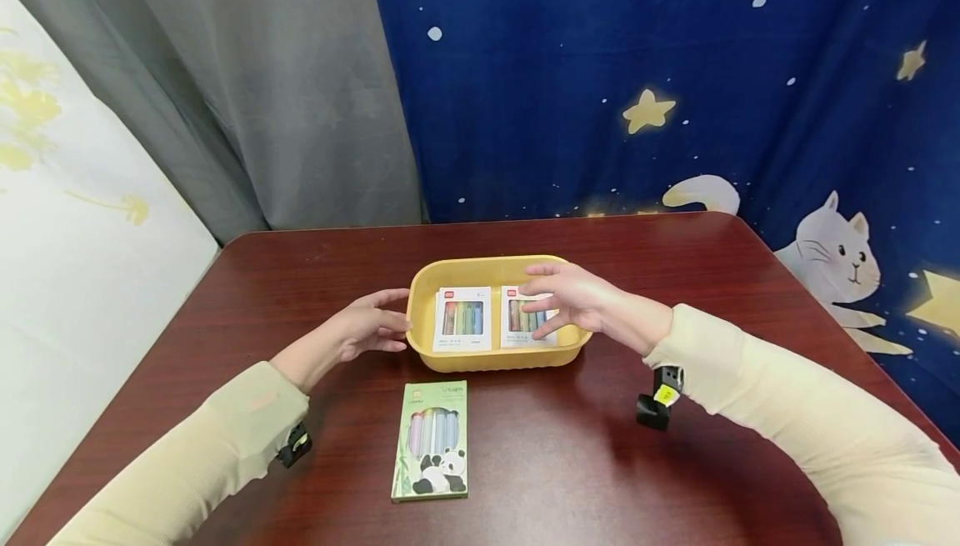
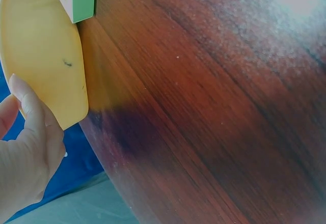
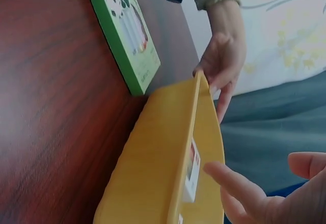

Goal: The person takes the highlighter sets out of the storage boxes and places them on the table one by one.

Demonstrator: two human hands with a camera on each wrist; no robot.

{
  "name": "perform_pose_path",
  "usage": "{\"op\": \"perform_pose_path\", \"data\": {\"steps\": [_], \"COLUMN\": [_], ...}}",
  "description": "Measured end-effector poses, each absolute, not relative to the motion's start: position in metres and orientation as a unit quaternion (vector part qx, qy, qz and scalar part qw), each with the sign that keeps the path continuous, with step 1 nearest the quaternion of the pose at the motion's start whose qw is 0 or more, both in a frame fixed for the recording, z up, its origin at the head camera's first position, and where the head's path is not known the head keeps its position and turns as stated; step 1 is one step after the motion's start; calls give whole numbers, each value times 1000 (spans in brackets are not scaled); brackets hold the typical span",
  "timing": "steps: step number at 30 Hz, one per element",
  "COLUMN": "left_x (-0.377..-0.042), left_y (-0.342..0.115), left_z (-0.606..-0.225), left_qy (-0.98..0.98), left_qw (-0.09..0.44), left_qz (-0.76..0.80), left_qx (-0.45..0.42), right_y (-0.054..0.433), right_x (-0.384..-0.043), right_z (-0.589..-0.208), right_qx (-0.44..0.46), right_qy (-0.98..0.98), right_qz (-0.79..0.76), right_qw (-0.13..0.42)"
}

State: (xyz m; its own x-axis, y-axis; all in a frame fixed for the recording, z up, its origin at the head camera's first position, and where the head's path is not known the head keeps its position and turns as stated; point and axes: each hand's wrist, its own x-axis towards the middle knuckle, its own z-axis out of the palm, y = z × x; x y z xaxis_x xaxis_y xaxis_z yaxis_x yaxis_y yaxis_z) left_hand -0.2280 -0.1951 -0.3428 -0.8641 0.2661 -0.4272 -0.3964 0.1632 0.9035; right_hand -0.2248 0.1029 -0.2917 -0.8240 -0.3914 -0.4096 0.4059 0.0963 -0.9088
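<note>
The bin (image 1: 517,358) is being supported on the tabletop (image 1: 600,463), long axis being set L–R. Its L end is being touched by the L hand (image 1: 367,328), fingers being held loosely extended, no firm grip being shown. Its R end is being overhung by the R hand (image 1: 573,296), fingers spread, nothing being held; contact w/ the R pack (image 1: 522,321) can't be told. The L pack (image 1: 462,321) is being left uncovered, side by side w/ it in the bin. The key relation is being set by the bin's length: it's being bracketed betw. the hands, one per end. The box (image 1: 430,440) is being seen just on the near side of the bin's L half, long axis being pointed near–far, i.e. across the bin's; the L hand is being judged nearer to it.
</note>
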Motion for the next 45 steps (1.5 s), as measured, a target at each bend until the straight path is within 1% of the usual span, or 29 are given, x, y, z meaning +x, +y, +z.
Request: {"op": "perform_pose_path", "data": {"steps": [22, 29, 34, 45], "left_x": [-227, -227, -227, -227], "left_y": [-194, -194, -194, -195], "left_z": [-341, -341, -342, -343], "left_qy": [719, 719, 719, 718], "left_qw": [258, 256, 256, 256], "left_qz": [643, 645, 645, 645], "left_qx": [-46, -43, -45, -44], "right_y": [111, 112, 110, 103], "right_x": [-252, -257, -259, -259], "right_z": [-326, -339, -346, -351], "right_qx": [94, 93, 92, 102], "right_qy": [707, 697, 704, 715], "right_qz": [-641, -649, -644, -632], "right_qw": [285, 290, 284, 281]}}
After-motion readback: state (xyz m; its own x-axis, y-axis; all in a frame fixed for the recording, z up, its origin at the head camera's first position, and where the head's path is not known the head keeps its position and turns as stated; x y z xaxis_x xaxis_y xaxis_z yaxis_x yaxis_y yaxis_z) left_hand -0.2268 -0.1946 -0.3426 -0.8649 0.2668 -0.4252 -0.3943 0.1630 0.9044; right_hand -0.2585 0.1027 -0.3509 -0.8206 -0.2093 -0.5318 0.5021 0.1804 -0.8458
